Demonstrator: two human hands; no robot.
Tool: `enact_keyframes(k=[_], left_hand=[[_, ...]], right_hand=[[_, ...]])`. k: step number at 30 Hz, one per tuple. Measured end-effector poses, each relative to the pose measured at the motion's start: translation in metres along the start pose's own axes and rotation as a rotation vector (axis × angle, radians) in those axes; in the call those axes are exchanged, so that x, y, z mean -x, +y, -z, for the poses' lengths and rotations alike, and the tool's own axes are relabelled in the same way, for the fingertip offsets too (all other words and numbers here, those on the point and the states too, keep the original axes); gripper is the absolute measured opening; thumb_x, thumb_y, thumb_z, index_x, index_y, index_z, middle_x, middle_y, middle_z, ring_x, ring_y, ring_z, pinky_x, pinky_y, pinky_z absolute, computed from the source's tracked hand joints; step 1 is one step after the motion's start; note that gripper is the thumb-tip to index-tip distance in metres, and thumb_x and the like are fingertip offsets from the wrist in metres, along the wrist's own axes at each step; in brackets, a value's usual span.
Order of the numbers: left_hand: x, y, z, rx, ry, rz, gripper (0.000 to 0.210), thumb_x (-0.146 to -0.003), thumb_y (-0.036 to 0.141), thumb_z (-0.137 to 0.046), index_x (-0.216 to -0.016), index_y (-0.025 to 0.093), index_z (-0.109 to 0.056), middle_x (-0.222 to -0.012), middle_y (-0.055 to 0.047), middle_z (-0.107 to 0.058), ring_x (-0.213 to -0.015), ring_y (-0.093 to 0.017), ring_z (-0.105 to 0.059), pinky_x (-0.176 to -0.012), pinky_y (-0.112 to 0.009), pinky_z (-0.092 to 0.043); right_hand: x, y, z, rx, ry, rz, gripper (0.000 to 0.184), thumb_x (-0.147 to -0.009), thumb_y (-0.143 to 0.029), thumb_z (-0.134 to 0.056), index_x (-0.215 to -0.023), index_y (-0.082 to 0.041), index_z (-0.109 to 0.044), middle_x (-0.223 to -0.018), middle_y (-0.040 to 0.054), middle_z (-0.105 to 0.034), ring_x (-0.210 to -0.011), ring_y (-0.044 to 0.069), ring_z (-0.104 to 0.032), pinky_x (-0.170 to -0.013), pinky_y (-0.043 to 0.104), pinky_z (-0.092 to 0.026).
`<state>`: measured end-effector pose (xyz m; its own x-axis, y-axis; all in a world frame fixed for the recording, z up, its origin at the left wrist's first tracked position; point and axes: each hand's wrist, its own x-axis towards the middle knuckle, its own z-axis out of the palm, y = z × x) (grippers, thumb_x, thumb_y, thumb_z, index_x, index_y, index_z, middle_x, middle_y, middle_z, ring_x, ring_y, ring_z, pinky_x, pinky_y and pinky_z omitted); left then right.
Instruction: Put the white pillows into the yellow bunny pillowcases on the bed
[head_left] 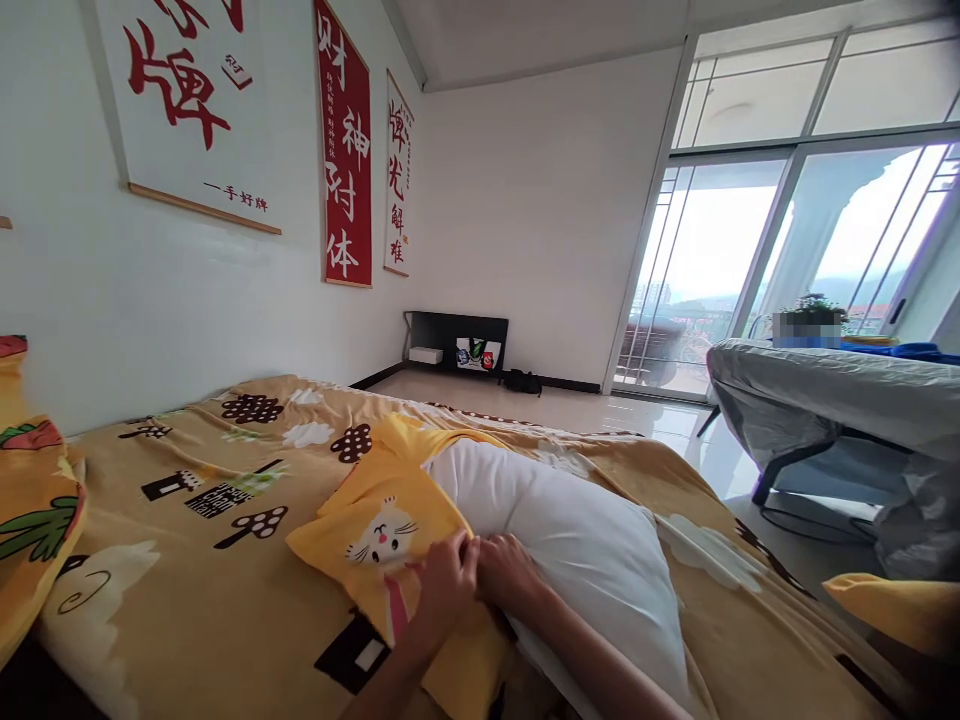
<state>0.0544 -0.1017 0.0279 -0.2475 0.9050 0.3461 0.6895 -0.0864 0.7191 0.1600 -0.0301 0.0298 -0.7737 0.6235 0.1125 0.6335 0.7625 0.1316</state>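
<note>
A white pillow (577, 540) lies on the bed, its left end inside a yellow pillowcase (352, 530) printed with a white animal face. My left hand (448, 575) is closed on the near edge of the pillowcase's opening, beside the printed face. Right against it, my right hand (510, 570) is closed too, its fingers bent at the same edge where the case meets the pillow. The fingertips of both hands are partly hidden. Most of the pillow is outside the case, stretching to the right.
A tan patterned blanket (247, 600) covers the bed. Orange printed fabric (37, 520) is at the left edge, and a yellow cushion corner (892, 605) at the right. A plastic-wrapped table (832, 390) stands beyond, near sliding glass doors (705, 240). A black shelf (442, 340) sits by the far wall.
</note>
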Motion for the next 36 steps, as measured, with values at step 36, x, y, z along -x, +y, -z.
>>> enact_keyframes(k=[36], left_hand=[[0.012, -0.11, 0.019, 0.155, -0.003, 0.28, 0.048, -0.083, 0.055, -0.039, -0.091, 0.015, -0.064, -0.09, -0.009, -0.07, -0.083, -0.023, -0.063, -0.073, -0.03, -0.045]], right_hand=[[0.002, 0.011, -0.015, -0.174, 0.017, 0.032, 0.034, -0.068, -0.011, -0.049, -0.088, -0.028, -0.07, -0.09, -0.0005, -0.073, -0.083, 0.017, -0.066, -0.06, 0.025, -0.029]])
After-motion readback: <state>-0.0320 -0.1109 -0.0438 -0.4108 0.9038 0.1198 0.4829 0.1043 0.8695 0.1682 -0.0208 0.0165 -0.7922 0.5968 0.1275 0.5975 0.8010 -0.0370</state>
